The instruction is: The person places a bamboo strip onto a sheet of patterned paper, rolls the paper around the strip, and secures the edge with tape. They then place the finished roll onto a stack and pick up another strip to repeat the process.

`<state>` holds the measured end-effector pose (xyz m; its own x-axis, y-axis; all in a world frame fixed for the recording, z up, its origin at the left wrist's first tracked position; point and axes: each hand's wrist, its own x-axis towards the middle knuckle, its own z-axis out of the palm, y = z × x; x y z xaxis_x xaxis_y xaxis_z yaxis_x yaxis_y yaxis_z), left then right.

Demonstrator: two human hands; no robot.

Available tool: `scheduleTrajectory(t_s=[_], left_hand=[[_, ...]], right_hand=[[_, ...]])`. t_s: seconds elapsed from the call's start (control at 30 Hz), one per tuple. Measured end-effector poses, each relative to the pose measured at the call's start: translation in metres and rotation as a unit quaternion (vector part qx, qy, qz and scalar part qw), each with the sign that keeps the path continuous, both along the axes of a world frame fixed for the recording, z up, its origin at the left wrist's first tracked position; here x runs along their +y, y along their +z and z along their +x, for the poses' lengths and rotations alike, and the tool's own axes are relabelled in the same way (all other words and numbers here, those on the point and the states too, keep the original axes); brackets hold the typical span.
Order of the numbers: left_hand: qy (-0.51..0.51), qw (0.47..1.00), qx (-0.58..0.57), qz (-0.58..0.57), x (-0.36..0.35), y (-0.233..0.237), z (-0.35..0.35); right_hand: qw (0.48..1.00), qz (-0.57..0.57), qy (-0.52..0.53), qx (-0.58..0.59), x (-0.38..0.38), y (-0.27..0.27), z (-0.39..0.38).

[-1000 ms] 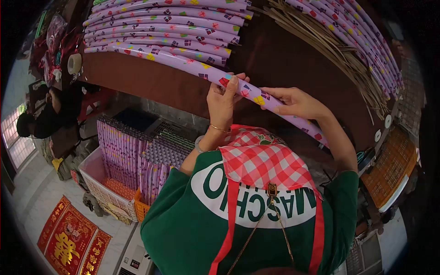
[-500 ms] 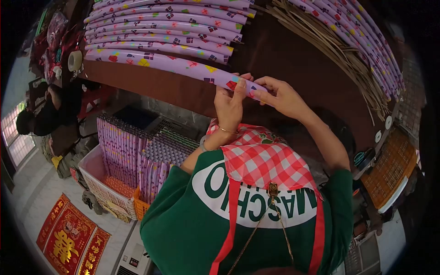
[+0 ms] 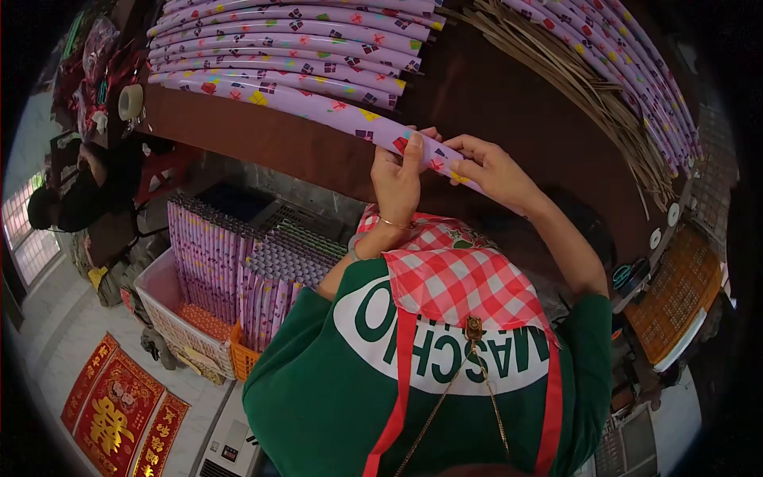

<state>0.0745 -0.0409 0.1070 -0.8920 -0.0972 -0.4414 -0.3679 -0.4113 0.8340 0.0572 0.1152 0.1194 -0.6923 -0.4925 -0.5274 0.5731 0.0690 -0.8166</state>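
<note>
A long lilac tube with a printed pattern [image 3: 306, 107] slants across the front of the brown table, its right end tilted down toward me. My left hand [image 3: 397, 179] is wrapped round it near the right part, with the thumb on top. Just to the right, my right hand [image 3: 494, 173] grips the same tube close to its end, fingers bent over it. Part of that end is hidden under my right hand and wrist.
Behind lie several similar tubes [image 3: 286, 40]. Thin brown strips [image 3: 588, 87] and more tubes [image 3: 636, 71] are at the right, scissors [image 3: 628, 274] below. A basket of tubes [image 3: 179, 318] stands lower left. A seated person [image 3: 79, 191] is at the far left.
The tube has slid to the right and down through my left hand, and more of it now extends past my right hand. My right hand has shifted slightly right.
</note>
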Motion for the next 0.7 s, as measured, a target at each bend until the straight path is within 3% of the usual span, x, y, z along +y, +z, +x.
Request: scheduleTrajectory(t_s=[0.07,0.13,0.43,0.7], left_hand=[[-0.007,1.000,-0.006,-0.007,0.000,0.000,0.001],[-0.008,1.000,0.003,-0.006,0.001,-0.001,0.002],[-0.009,1.000,-0.006,0.012,0.002,0.000,0.000],[-0.010,0.999,-0.041,0.024,-0.001,0.002,-0.001]], right_hand=[[1.000,0.006,0.001,-0.004,-0.002,0.002,-0.001],[0.997,0.082,0.008,0.013,-0.009,0.009,-0.003],[1.000,-0.011,-0.015,-0.007,0.001,-0.007,0.004],[1.000,-0.008,-0.023,-0.015,-0.003,0.002,0.007]])
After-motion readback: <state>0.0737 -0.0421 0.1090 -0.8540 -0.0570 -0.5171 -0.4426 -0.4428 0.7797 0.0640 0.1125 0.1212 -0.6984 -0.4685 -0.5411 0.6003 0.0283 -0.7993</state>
